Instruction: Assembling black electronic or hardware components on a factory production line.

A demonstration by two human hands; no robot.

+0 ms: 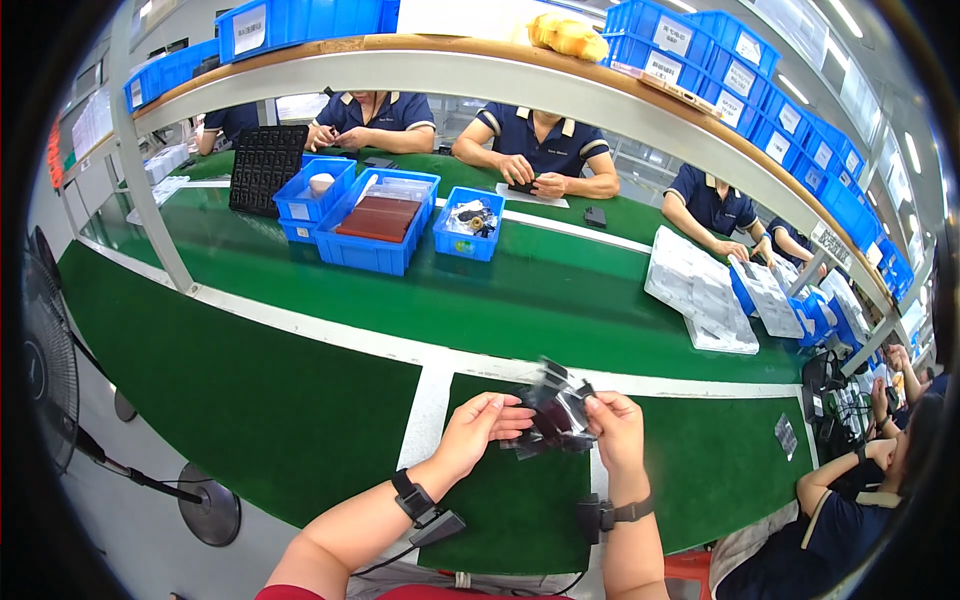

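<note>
A crumpled clear plastic bag with dark pieces showing in it (552, 412) is held up over the green worktop, a little blurred at its top. My right hand (618, 432) pinches its right side between thumb and fingers. At the bag's left edge is my left hand (478, 430), palm turned toward it and fingers stretched out and apart. Those fingertips reach the bag's edge; whether they press on it I cannot tell. Both wrists wear black bands with small boxes, one of them trailing a cable.
Beyond a white divider strip stand blue bins (375, 225), a small parts bin (470, 222) and a black moulded tray (268, 168). White trays (700, 285) are stacked at right, near a small clear packet (786, 437). A shelf (500, 75) crosses overhead. Co-workers sit opposite and at right; a fan (50, 350) stands left.
</note>
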